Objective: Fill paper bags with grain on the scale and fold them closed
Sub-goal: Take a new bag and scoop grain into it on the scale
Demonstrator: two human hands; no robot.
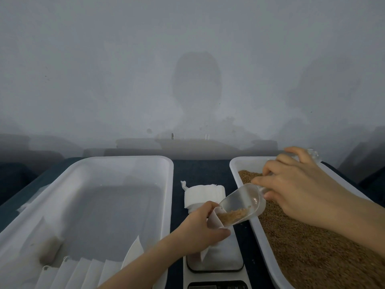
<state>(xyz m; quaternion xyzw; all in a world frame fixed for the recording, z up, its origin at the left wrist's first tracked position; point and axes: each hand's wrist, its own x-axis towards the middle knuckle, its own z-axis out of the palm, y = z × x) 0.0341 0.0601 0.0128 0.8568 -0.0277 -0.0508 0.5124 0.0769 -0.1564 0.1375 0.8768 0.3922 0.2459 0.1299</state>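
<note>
My left hand (200,228) grips a white paper bag (215,221) that stands on the scale (220,261), holding its mouth open. My right hand (298,184) holds the handle of a clear plastic scoop (243,205), tilted down to the left, its lip over the bag's mouth. Brown grain lies in the scoop's lower end at the bag's opening. A white tray (234,165) at the right is filled with brown grain (312,247).
A large white tray (133,161) at the left holds several folded white bags (83,272) along its near side. A stack of flat white paper bags (200,195) lies on the dark table between the two trays. A grey wall stands close behind.
</note>
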